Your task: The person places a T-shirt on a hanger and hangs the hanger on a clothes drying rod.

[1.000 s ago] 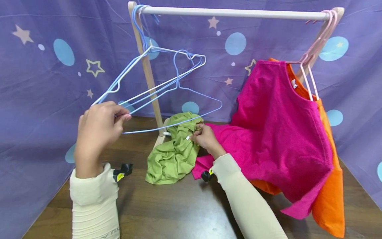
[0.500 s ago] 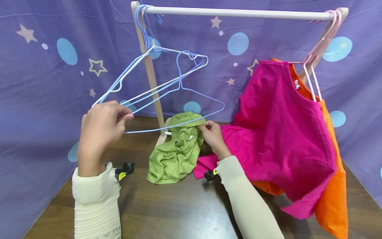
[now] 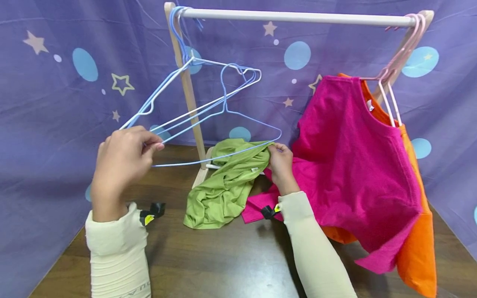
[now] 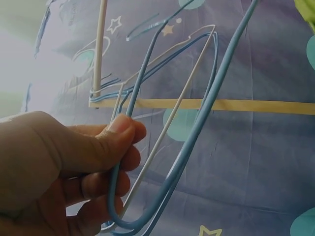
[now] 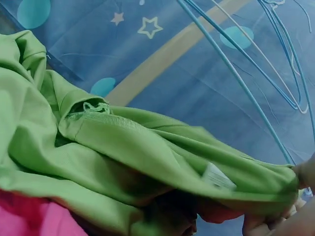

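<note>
My left hand (image 3: pixel 124 155) pinches one end of a light blue wire hanger (image 4: pixel 211 100) between thumb and fingers, the hook pointing up in the head view. A crumpled green garment (image 3: pixel 223 200) lies on the table, its upper edge lifted by my right hand (image 3: pixel 282 165). Those fingers grip the cloth near the hanger's other end, and the hanger's lower bar crosses in front of the garment. A small white label (image 5: pixel 218 177) shows on the green cloth close to my right fingers.
A rack with a white rail (image 3: pixel 298 15) stands behind. Blue and white hangers hang at its left end, beside the held one. On the right hang a magenta top (image 3: pixel 357 178) and an orange garment (image 3: pixel 417 236). Part of the magenta cloth lies on the table (image 3: pixel 208 260).
My right hand has moved right and slightly up, stretching the upper edge of the green garment toward the hanger's right end. My left hand and the hanger have stayed nearly in place.
</note>
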Tool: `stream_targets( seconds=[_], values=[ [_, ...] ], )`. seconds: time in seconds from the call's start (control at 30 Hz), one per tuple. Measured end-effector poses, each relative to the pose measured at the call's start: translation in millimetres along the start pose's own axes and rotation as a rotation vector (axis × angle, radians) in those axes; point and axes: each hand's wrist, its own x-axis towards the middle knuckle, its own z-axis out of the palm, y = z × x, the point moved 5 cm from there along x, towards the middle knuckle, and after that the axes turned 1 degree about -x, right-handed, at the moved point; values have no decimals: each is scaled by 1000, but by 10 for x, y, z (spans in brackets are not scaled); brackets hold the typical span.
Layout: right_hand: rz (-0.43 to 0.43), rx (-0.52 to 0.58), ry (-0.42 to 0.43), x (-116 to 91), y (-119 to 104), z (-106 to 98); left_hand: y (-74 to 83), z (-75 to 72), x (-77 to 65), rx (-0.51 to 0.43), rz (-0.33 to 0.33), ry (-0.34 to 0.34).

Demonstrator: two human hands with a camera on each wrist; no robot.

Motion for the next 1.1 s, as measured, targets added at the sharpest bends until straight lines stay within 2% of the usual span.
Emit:
stream_targets(
  seconds=[0.2,0.23,0.3,0.47,0.7,0.93,1.1],
  values=[
    [-10,-214,203,11,-30,-184,-14,-4,-11,-14,38,-5],
    [-3,-232,232,12,-35,-214,-15,-4,-12,-14,41,-9],
    [34,-197,253,17,-30,-256,-17,-2,-14,-14,47,-17],
    [161,-10,170,69,0,-287,-26,-2,-19,-18,57,-26],
    [248,76,127,126,19,-369,-51,-5,-19,-3,50,-37],
    [248,72,105,149,7,-388,-74,25,-5,-9,44,-76],
    [188,15,118,131,-18,-390,-62,45,3,-9,44,-90]
  ],
)
